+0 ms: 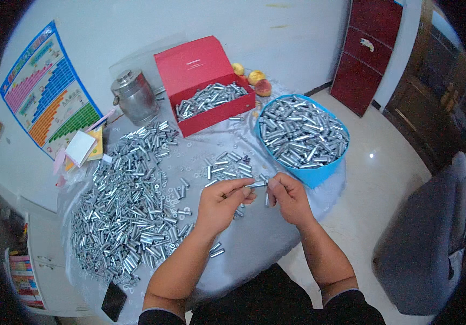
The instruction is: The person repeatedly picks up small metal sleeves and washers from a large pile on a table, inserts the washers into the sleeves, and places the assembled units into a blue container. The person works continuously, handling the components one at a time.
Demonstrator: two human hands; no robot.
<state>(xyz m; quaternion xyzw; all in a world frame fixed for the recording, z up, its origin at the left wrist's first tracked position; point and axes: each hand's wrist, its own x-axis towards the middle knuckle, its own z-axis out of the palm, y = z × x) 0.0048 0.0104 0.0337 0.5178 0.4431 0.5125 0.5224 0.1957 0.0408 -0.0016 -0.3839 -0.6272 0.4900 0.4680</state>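
Observation:
Over the near right part of the round table, my left hand (223,201) and my right hand (289,198) are held close together. A short shiny metal sleeve (257,184) is pinched in the fingertips of my left hand and reaches toward my right. My right thumb and fingers are closed on another small metal sleeve (267,200), partly hidden by them. Just beyond my hands lies a small group of similar sleeves (227,167) with loose washers. To the left, a large heap of sleeves and washers (130,211) spreads over the cloth.
A blue tub (319,176) full of metal sleeves stands at the right table edge. Behind sit an open red box (192,125) of metal parts, a steel canister (135,97) and some fruit (264,88). A dark phone (114,301) lies near left; a grey chair (422,249) stands right.

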